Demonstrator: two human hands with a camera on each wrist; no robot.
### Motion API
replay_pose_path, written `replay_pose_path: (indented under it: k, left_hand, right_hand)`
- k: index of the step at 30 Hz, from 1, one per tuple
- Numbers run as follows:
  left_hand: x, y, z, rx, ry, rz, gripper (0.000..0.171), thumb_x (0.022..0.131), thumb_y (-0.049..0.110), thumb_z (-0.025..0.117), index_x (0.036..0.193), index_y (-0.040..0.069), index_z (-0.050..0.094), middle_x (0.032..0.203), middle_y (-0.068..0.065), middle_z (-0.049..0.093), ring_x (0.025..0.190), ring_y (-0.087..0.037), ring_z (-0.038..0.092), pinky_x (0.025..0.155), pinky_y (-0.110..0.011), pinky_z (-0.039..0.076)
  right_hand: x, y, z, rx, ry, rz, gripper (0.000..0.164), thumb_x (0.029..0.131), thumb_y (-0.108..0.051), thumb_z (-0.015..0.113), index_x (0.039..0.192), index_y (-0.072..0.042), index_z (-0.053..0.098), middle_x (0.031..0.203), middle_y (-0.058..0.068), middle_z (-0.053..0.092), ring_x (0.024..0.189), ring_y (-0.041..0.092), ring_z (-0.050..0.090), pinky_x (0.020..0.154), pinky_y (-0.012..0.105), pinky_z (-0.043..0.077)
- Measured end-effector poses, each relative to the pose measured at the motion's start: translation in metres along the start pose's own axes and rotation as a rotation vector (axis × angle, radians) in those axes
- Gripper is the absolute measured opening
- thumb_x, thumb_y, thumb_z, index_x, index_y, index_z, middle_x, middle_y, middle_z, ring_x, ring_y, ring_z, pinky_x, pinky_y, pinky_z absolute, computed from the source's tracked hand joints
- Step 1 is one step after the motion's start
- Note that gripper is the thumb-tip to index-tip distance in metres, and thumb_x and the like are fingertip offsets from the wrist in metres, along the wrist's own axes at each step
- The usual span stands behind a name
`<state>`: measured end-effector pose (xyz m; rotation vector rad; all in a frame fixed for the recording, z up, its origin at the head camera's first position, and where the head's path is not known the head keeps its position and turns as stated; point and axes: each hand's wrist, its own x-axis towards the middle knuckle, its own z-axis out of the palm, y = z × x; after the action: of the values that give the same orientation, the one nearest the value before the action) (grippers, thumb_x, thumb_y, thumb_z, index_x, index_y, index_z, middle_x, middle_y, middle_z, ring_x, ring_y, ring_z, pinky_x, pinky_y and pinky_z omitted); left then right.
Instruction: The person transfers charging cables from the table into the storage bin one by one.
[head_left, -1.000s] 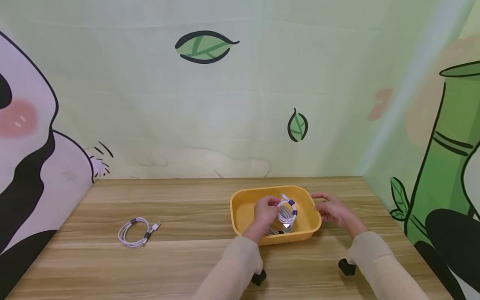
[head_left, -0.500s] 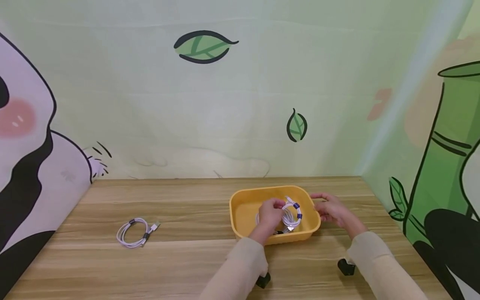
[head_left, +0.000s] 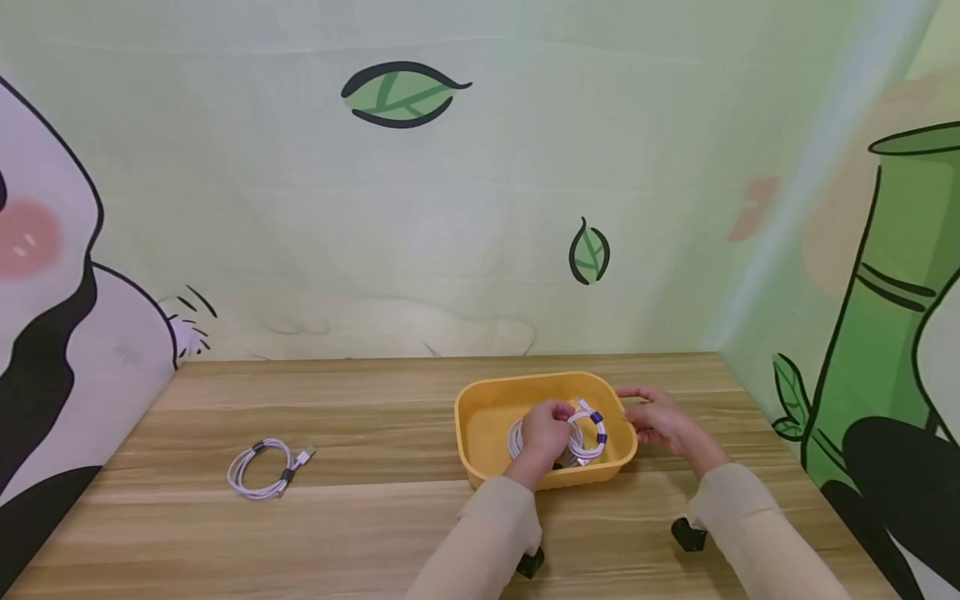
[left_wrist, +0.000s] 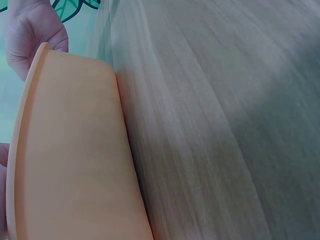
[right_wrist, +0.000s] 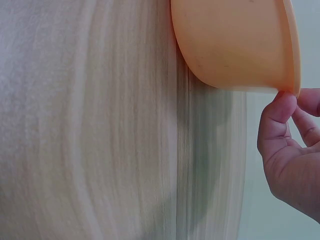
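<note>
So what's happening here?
A person has their left grip in a yellow tray, at a coiled cable with blue ties; whether it's held isn't clear. Their right grip touches the tray's right end. More coiled cable shows in the tray, partly hidden, and another coil lies on the table.

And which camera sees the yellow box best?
The head view: it shows the yellow box nearly whole, even the coiled cables inside. The left wrist view shows only an outside wall and rim edge; the right wrist view, just a rounded end from outside.
</note>
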<state>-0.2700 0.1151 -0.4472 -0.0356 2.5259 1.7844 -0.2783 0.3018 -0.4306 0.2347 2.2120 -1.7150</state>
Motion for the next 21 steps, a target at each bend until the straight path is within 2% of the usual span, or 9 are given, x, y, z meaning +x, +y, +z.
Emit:
replay_pose_path:
  k: [6,12,19,21]
  left_hand:
    - [0.0012,-0.0012,0.0016,-0.023,-0.03,0.003,0.021,0.069,-0.01,0.056,0.081,0.006,0.065,0.071,-0.002,0.055,0.067,-0.009,0.047,0.056,-0.016,0.042]
    - [0.0014,0.0001,0.0016,-0.004,-0.045,0.038,0.019,0.07,-0.009,0.057,0.08,0.005,0.065,0.07,-0.002,0.056,0.065,-0.009,0.047,0.055,-0.015,0.042]
    - [0.0042,-0.0001,0.0047,0.0,-0.098,-0.039,0.014,0.075,-0.003,0.062,0.081,0.009,0.063,0.073,-0.001,0.054,0.067,-0.012,0.048,0.059,-0.02,0.046]
    - [0.0051,-0.0008,0.0058,0.007,-0.098,-0.035,0.013,0.074,-0.003,0.063,0.08,0.009,0.063,0.073,-0.001,0.054,0.067,-0.011,0.048,0.059,-0.02,0.046]
  right_hand:
    - [0.0008,0.0001,0.0,-0.005,0.002,0.002,0.049,0.084,-0.003,0.045,0.131,-0.002,0.031,0.068,0.002,0.055,0.051,0.009,0.047,0.047,0.019,0.044]
    - [0.001,-0.0004,0.0002,0.007,-0.004,-0.004,0.05,0.084,-0.002,0.045,0.132,-0.002,0.03,0.066,0.0,0.054,0.051,0.008,0.047,0.046,0.019,0.043]
    - [0.0006,0.0,0.0012,0.011,-0.005,-0.003,0.051,0.083,-0.001,0.045,0.131,-0.001,0.031,0.068,0.0,0.055,0.052,0.008,0.048,0.047,0.019,0.043]
    - [0.0008,0.0005,0.0011,0.007,-0.011,-0.004,0.05,0.083,-0.001,0.045,0.132,-0.001,0.03,0.068,0.0,0.055,0.052,0.008,0.047,0.048,0.019,0.043]
